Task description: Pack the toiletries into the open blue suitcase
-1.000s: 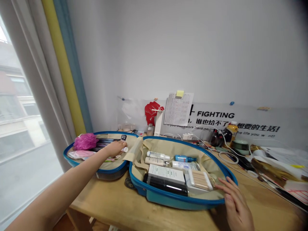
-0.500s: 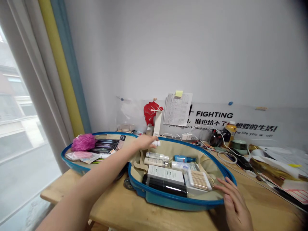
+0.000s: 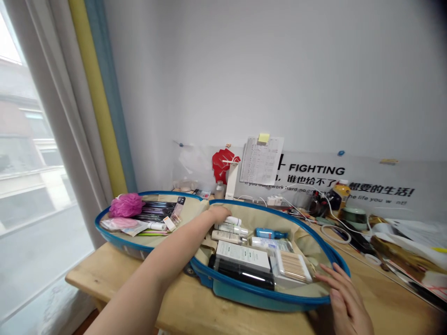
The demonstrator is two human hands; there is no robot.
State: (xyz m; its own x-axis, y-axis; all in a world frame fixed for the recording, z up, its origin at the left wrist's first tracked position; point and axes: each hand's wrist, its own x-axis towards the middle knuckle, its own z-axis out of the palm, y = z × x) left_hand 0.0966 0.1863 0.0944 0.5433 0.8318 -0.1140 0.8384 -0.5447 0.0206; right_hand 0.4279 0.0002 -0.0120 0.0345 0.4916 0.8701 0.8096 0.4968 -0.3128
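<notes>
A small blue suitcase [image 3: 265,304] lies open on the wooden table, its beige-lined right half full of toiletries. My left hand [image 3: 220,214] reaches into its back left corner, fingers closed around a small white bottle [image 3: 233,220] and partly hidden by the hand itself. Just in front lie a clear bottle with a white cap [image 3: 232,229] and a beige tube [image 3: 226,237]. At the right end, my right hand [image 3: 345,298] holds the rim, fingers inside and thumb outside. Nearest to it is a box of cotton swabs [image 3: 293,266]. A white box [image 3: 242,256], black cylinder [image 3: 244,274] and blue bottle [image 3: 270,233] share this half.
The left half holds a pink bath puff [image 3: 125,204], dark slim packs [image 3: 157,209] and small packets. Behind stand a white upright box [image 3: 232,180] and a glass bottle [image 3: 219,189]. Cables [image 3: 337,233], a yellow-labelled bottle [image 3: 340,195] and papers crowd the right side.
My left hand has lowered the white bottle from above the back rim into the suitcase, beside the clear bottle. My right hand stays at the rim. The view has shifted slightly.
</notes>
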